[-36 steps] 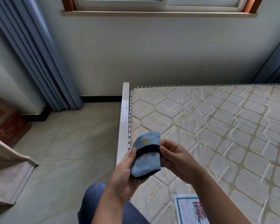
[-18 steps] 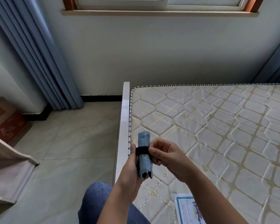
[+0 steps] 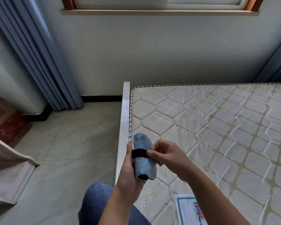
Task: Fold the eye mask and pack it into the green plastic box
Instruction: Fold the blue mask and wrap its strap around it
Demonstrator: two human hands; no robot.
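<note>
Two hands meet on one small bundle, just beyond the person's denim-clad knee (image 3: 96,197). Nearest of all, at 5 o'clock from the hands, a printed sheet (image 3: 191,210) lies flat on the mattress (image 3: 217,127).

The left hand (image 3: 128,174) grips the eye mask (image 3: 143,166) from its 9 o'clock side, with the thumb lying up along the edge and the fingers curled round it. The right hand (image 3: 169,155) comes in from 3 o'clock and pinches the black strap (image 3: 139,153) between thumb and forefinger, where the band crosses the roll.

The mask is rolled into a tight, light-blue tube. Its long axis runs roughly from 6 to 12 o'clock, with the far end tipped a little toward 11. It is held in the air above the mattress's left edge. Both hands touch it, but the left carries it, so the right looks the freer one to let go and reach.

No green plastic box is in view, so the direction the bundle must travel cannot be told.

Farther off, the white bed frame (image 3: 124,119) runs toward 12, and a blue curtain (image 3: 39,54) hangs at 10.
</note>
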